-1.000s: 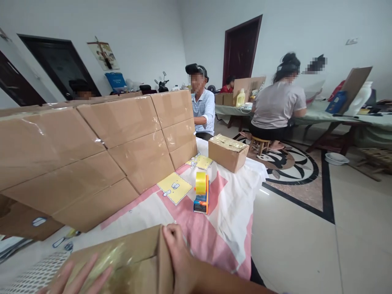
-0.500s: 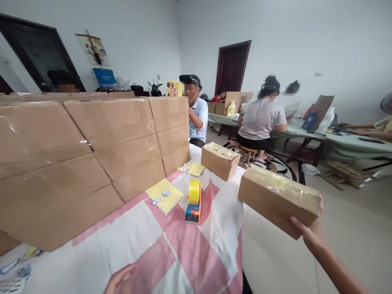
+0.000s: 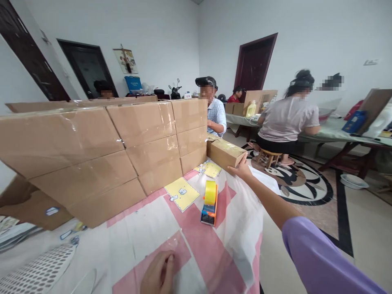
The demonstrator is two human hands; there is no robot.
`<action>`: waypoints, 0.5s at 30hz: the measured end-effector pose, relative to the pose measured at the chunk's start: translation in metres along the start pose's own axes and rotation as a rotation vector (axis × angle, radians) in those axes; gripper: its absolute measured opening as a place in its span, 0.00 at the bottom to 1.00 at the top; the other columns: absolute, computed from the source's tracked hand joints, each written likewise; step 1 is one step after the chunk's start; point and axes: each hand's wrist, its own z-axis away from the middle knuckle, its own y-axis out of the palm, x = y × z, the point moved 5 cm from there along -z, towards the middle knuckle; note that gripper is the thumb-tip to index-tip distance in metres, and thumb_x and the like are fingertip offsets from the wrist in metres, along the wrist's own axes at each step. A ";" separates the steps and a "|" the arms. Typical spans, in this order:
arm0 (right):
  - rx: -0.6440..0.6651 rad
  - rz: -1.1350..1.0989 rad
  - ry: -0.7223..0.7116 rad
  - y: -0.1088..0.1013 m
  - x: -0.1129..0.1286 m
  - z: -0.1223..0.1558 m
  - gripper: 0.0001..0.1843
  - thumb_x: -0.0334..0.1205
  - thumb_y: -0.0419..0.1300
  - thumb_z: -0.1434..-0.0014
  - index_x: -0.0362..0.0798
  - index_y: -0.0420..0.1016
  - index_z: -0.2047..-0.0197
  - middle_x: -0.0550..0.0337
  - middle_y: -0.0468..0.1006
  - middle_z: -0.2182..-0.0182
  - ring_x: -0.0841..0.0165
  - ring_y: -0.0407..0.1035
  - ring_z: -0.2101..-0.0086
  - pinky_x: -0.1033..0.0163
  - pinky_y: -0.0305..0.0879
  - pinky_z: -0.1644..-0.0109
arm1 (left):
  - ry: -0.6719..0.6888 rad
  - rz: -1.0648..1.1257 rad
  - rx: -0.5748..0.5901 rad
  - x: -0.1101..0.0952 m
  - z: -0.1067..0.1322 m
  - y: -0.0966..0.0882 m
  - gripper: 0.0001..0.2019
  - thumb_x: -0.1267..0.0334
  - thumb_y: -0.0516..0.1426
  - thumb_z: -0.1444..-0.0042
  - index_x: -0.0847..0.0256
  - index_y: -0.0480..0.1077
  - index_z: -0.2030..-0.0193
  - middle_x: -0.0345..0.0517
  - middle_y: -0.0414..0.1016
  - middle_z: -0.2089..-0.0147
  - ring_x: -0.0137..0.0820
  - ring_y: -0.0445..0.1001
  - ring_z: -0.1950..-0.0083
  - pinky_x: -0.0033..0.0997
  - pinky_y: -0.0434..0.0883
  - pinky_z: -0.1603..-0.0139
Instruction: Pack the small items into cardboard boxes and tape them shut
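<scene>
My right hand (image 3: 241,169), with its arm stretched far forward, grips the near end of a long taped cardboard box (image 3: 226,152) at the table's far right edge. Part of another box (image 3: 212,139) shows just behind it; whether the two touch I cannot tell. My left hand (image 3: 159,272) rests low over the checked pink and white tablecloth (image 3: 196,241), its fingers curled together with nothing visible in them. Between the hands lies a tape dispenser (image 3: 210,203) with a yellow roll.
A wall of stacked cardboard boxes (image 3: 147,145) fills the table's left side. An open carton (image 3: 33,204) and a white perforated basket (image 3: 39,269) are at the left. Several people sit beyond, one on a stool (image 3: 268,157) by another table (image 3: 306,136). A basin (image 3: 354,181) lies on the floor.
My right hand has carried the box forward and left, from beyond the table's side to the far right edge beside the other box. The view has turned left. My left hand stays low.
</scene>
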 end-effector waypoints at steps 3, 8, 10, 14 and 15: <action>0.029 -0.014 0.041 0.003 0.017 -0.002 0.75 0.63 0.73 0.57 0.31 0.33 0.26 0.19 0.57 0.37 0.43 0.67 0.44 0.45 0.63 0.42 | -0.023 0.010 0.004 0.003 -0.001 0.000 0.19 0.41 0.54 0.39 0.51 0.78 0.66 0.45 0.82 0.63 0.39 0.79 0.61 0.33 0.74 0.60; -0.038 -0.056 -0.065 -0.015 0.039 0.080 0.40 0.60 0.53 0.37 0.32 0.60 0.38 0.30 0.68 0.46 0.50 0.70 0.50 0.50 0.67 0.48 | -0.089 -0.012 0.029 0.016 0.007 0.009 0.21 0.43 0.52 0.39 0.51 0.79 0.51 0.44 0.78 0.73 0.40 0.77 0.70 0.34 0.73 0.67; 0.008 -0.060 -0.190 -0.015 0.041 0.141 0.25 0.57 0.52 0.36 0.42 0.70 0.54 0.45 0.74 0.61 0.56 0.71 0.62 0.53 0.69 0.55 | -0.122 0.034 0.043 0.016 0.007 0.011 0.23 0.44 0.50 0.37 0.54 0.77 0.47 0.42 0.74 0.78 0.39 0.76 0.72 0.34 0.72 0.68; 0.310 0.044 -0.740 0.013 0.039 0.264 0.14 0.45 0.53 0.32 0.51 0.69 0.70 0.58 0.74 0.72 0.64 0.71 0.71 0.61 0.68 0.65 | -0.240 0.201 -0.171 0.009 -0.012 -0.041 0.23 0.46 0.51 0.36 0.57 0.73 0.44 0.47 0.81 0.63 0.36 0.78 0.66 0.34 0.75 0.62; 0.268 0.076 -0.869 0.017 0.037 0.284 0.11 0.44 0.56 0.34 0.51 0.71 0.68 0.57 0.77 0.70 0.62 0.73 0.68 0.60 0.69 0.62 | -0.251 0.219 -0.270 0.007 -0.023 -0.067 0.22 0.48 0.54 0.38 0.56 0.72 0.42 0.50 0.81 0.54 0.36 0.79 0.62 0.35 0.76 0.59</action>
